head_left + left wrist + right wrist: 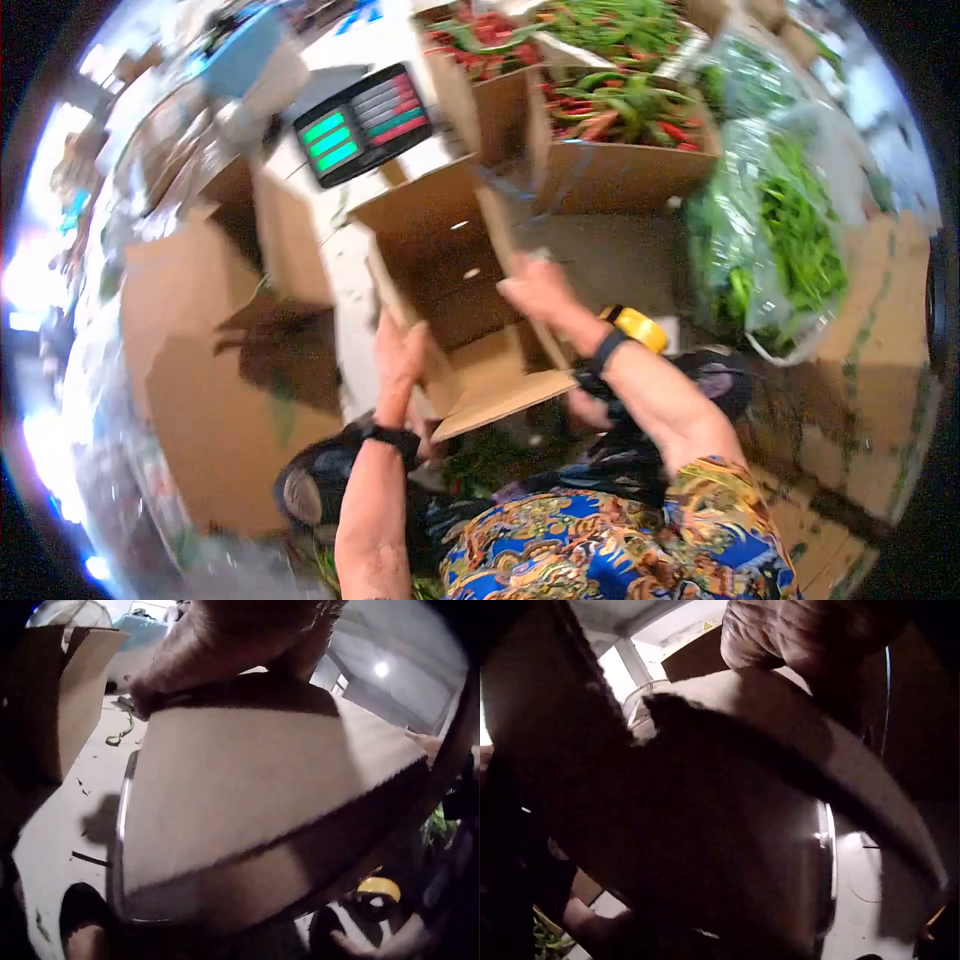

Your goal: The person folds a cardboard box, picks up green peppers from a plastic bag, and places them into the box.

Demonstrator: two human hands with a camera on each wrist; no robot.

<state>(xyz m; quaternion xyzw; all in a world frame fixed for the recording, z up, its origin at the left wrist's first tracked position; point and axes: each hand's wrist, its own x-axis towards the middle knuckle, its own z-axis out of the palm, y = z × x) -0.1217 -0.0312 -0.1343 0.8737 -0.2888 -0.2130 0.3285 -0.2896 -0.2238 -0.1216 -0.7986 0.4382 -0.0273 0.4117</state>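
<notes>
An open cardboard box (440, 230) is held up in front of the person, its inside facing the head camera; a few small pale bits show inside. The left hand (401, 352) grips its left wall and the right hand (540, 290) grips its right wall. A flap (505, 402) sticks out at the near end. In the left wrist view the left hand (232, 652) lies over the edge of the box wall (232, 780). The right wrist view shows the right hand (795, 637) at the top, above the dark box side (705, 817).
A scale display (365, 122) stands behind the box. Boxes of peppers (630, 175) are at the back, and plastic bags of green peppers (800, 240) at the right. Another open carton (290, 235) stands at the left. Something yellow (640, 328) lies near the right wrist.
</notes>
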